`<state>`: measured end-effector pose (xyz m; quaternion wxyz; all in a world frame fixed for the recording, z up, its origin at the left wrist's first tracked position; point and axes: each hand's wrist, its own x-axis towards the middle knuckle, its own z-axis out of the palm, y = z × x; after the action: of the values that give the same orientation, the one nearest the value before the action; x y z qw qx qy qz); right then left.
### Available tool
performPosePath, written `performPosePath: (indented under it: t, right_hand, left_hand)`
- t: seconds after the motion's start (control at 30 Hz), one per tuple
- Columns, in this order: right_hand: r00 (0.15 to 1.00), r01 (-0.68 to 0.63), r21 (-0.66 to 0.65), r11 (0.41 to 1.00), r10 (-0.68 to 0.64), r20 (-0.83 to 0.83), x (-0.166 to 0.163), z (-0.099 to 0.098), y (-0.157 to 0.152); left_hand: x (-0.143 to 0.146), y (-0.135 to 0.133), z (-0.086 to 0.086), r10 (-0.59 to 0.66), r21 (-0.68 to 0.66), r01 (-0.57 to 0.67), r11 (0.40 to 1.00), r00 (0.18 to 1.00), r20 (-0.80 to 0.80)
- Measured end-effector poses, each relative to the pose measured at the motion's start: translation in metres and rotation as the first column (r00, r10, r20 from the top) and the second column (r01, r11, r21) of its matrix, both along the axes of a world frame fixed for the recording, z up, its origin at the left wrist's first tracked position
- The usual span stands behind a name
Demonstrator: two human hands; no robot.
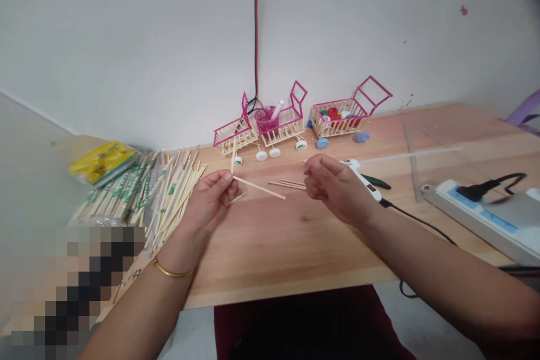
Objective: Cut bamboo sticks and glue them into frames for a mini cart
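My left hand [211,194] pinches thin wooden sticks [262,187] between thumb and fingers. One stick points up and another slants out to the right, meeting at an angle near the thumb tip. To the right, my right hand [331,184] is raised over the table with its fingers curled together; whatever they hold, if anything, is hidden. A few loose short sticks [287,184] lie just left of that hand. Partly behind it is a white hot glue gun [366,184] with a black cord.
Along the wall stand three small stick carts with pink rims: left cart [234,136], middle cart [284,129], right cart [340,121]. Chopstick bundles [122,191] and loose sticks [179,191] lie left. A power strip [489,216] with a black plug is at right.
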<state>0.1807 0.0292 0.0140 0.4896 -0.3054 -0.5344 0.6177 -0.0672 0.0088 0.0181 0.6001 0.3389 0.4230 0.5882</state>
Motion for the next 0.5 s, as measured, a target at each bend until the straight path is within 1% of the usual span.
performPosePath:
  t: [0.07, 0.13, 0.2, 0.23, 0.3, 0.4, 0.5]
  right_hand:
    - [0.983, -0.020, 0.059, 0.998, 0.008, 0.181, 0.000, -0.001, -0.002]
    - [0.931, -0.089, 0.114, 0.990, 0.042, 0.363, -0.001, 0.000, -0.005]
    - [0.871, -0.181, 0.133, 0.975, 0.095, 0.482, -0.003, 0.002, -0.008]
    - [0.846, -0.220, 0.139, 0.965, 0.118, 0.520, -0.004, 0.003, -0.010]
    - [0.809, -0.262, 0.170, 0.950, 0.121, 0.575, -0.007, 0.005, -0.012]
    - [0.768, -0.273, 0.268, 0.924, 0.042, 0.639, -0.010, 0.004, -0.012]
    - [0.733, -0.287, 0.366, 0.885, -0.043, 0.679, -0.011, 0.001, -0.010]
  left_hand:
    - [0.001, -0.001, -0.002, -0.014, 0.000, 0.014, 1.000, 1.000, -0.003]
    - [0.003, -0.001, -0.005, -0.026, 0.006, 0.026, 1.000, 1.000, -0.006]
    - [0.006, -0.001, -0.008, -0.033, 0.020, 0.033, 0.999, 0.999, -0.011]
    - [0.007, -0.001, -0.009, -0.032, 0.029, 0.033, 0.999, 0.999, -0.015]
    - [0.009, -0.001, -0.010, -0.030, 0.045, 0.031, 0.999, 0.999, -0.030]
    - [0.011, -0.002, -0.012, -0.033, 0.065, 0.037, 0.997, 0.997, -0.063]
    - [0.011, -0.003, -0.012, -0.033, 0.073, 0.043, 0.996, 0.992, -0.123]
